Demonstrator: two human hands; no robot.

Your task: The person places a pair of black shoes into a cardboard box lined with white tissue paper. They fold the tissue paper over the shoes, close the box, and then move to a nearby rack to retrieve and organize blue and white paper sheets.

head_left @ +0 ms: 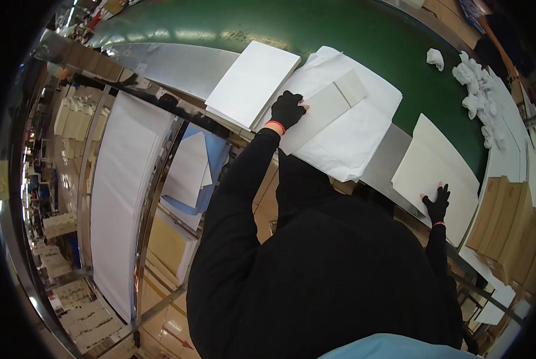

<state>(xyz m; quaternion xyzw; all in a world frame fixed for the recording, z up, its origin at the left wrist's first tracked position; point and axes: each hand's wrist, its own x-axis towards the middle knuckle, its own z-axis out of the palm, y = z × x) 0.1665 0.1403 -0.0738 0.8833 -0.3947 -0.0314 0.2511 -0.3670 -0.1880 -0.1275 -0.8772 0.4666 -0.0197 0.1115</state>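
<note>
My left hand (287, 112), in a black glove with bare fingertips and a red wristband, is closed between a stack of white sheets (253, 84) and a long pale grey card piece (321, 116). Its fingertips meet the card's left edge; what they grip, if anything, is hidden. The card lies slanted on a wide, wrinkled white paper sheet (372, 122), with a crease or band near its far end. At the right, my right hand (437, 204), gloved the same way, rests with fingers spread on a stack of cream sheets (438, 164).
A green belt surface (339, 27) runs behind a metal ledge (175, 63). Crumpled white paper (474, 90) lies at the far right, above piled brown boxes (501, 209). On the left, a metal rack holds large white sheets (124, 197) and a blue sheet (214, 170).
</note>
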